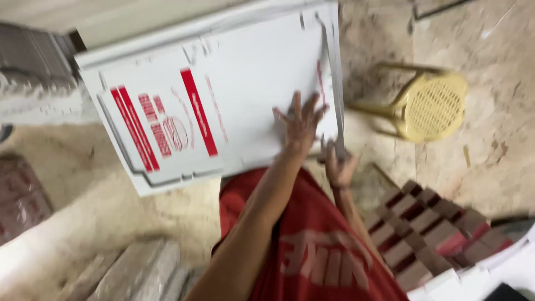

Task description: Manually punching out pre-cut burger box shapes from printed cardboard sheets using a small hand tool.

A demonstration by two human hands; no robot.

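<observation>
White card, flat and die-cut with red printed stripes, makes up the box blank (pixel 212 106), which is held out over the stone floor (pixel 490 128) in front of the body. The left hand (pixel 301 125) is pressed flat on it, fingers spread wide; the right hand (pixel 339 167) is pinched on its near edge. The sheet is best kept level and gripped near a crease, since thin card buckles. A yellow plastic stool (pixel 429 106) stands just beside it.

Heavy motion blur across whole frame. Flat white cardboard sheet (pixel 223 83) brightest, near washed out, its red print smeared. Light soft, even, no hard shadows. Floor left of the sheet pale and overexposed. Yellow stool (pixel 432 106) right of it softly blurred, faint shadow beneath.
</observation>
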